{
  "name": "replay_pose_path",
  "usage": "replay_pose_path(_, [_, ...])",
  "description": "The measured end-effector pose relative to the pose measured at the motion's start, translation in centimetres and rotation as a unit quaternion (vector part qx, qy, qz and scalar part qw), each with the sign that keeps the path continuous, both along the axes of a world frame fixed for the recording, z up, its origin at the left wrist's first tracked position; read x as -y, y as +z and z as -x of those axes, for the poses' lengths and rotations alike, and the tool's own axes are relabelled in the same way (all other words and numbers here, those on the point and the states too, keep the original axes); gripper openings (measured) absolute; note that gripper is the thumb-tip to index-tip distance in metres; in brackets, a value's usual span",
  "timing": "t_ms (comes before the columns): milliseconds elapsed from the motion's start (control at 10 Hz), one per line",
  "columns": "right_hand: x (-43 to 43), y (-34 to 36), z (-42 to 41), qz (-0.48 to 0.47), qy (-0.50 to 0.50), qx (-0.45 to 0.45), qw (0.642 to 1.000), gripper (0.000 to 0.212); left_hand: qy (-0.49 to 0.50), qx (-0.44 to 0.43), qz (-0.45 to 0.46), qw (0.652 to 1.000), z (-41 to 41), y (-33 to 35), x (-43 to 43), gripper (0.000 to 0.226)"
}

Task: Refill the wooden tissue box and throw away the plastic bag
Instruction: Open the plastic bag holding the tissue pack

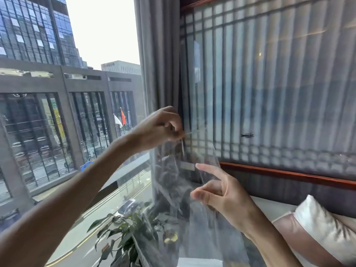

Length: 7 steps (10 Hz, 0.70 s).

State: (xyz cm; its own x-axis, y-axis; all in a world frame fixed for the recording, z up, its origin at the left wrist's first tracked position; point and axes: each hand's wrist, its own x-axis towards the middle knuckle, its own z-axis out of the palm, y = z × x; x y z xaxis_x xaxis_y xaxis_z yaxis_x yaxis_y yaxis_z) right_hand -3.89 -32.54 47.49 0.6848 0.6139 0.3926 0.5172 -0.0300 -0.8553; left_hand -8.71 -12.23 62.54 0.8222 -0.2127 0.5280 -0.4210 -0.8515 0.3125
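A clear plastic bag (173, 185) hangs in the air in front of me, see-through and empty as far as I can tell. My left hand (159, 126) pinches its top edge high up, fingers closed on the film. My right hand (217, 191) is lower and to the right, thumb and a bent finger gripping the bag's right edge while the forefinger points up and left. The wooden tissue box is not in view.
A big window on the left looks onto buildings and a street far below. A grey curtain (158, 54) hangs in the middle, a lattice screen wall (269, 83) to the right. A leafy potted plant (133, 236) stands below the bag; a shiny cushion (317, 228) lies at bottom right.
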Motion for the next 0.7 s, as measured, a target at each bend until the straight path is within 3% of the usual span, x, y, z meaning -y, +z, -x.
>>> replay_pose_path(100, [0.1,-0.1,0.3,-0.005,0.012,-0.001,1.000,0.076,-0.031,-0.055,0.227,0.972,-0.7,-0.5,-1.7,0.040])
replay_pose_path(300, [1.5,-0.9,1.4,-0.020,0.001,-0.017,1.000,0.077,0.004,-0.074,0.020,0.997,-2.9,-5.2,-4.9,0.042])
replay_pose_path(400, [2.8,-1.2,1.8,-0.060,0.010,-0.083,0.995,0.080,0.046,-0.083,-0.011,0.995,-3.0,-6.4,-5.7,0.044])
replay_pose_path(500, [4.0,-2.1,1.6,-0.027,0.003,-0.083,0.996,0.098,0.029,-0.050,-0.007,0.998,-1.7,-7.5,-3.5,0.042])
replay_pose_path(600, [4.4,-2.5,2.9,-0.048,-0.183,0.105,0.976,0.077,-0.007,0.021,-0.037,0.999,-0.1,-7.5,0.0,0.039])
replay_pose_path(700, [3.8,-2.2,4.9,-0.188,-0.301,0.408,0.841,0.031,-0.018,0.061,-0.115,0.991,-0.2,-7.4,2.1,0.024])
